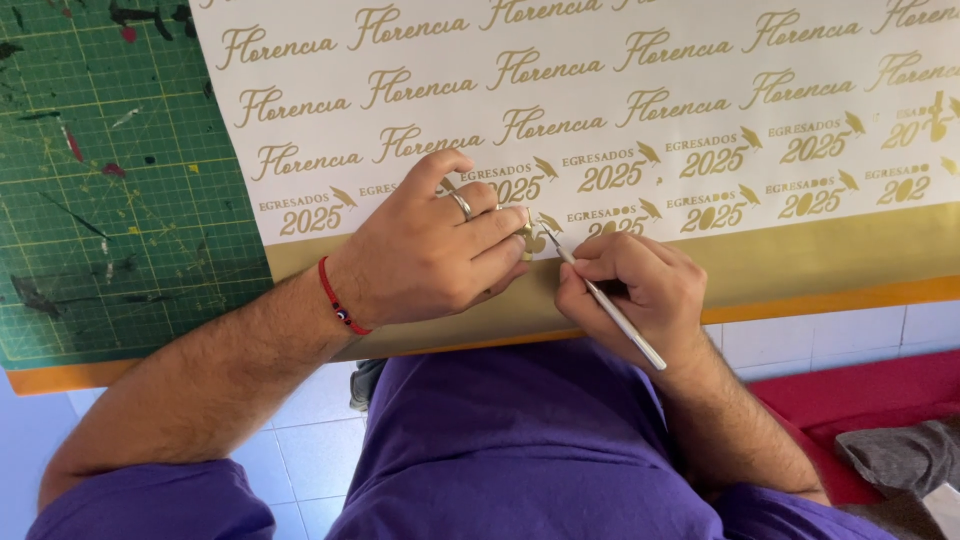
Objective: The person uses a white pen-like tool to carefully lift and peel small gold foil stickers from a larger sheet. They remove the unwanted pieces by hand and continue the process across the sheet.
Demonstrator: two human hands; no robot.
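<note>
Desk first: green cutting mat, paint-stained, orange edge showing along the near side. Over it lies the vinyl sheet, white backing with rows of gold script and small gold number blocks, plus a solid gold band along the near edge. The sheet covers most of the mat and runs off frame to the right.

Your left hand lies flat-ish on the sheet near its bottom edge, fingers pressed together and pinning the vinyl just beside the working spot. Ring on one finger, red cord on the wrist. It looks like the fingertips also pinch a small lifted gold scrap, but that is too small to be sure.

Your right hand has a closed pen-style grip on the weeding tool, a thin silver stick, held mid-shaft. The tip touches the sheet right at the left fingertips, at the bottom row of gold numbers.

Handling, as a judgement: the vinyl is light, thin, flexible and tears easily; small pieces will lift with the waste unless you hold them down. Hold the sheet by flat pressure close to the tip, not by its edge. The tool is light, stiff and sharp at the point, so hold it low on the shaft for control.
</note>
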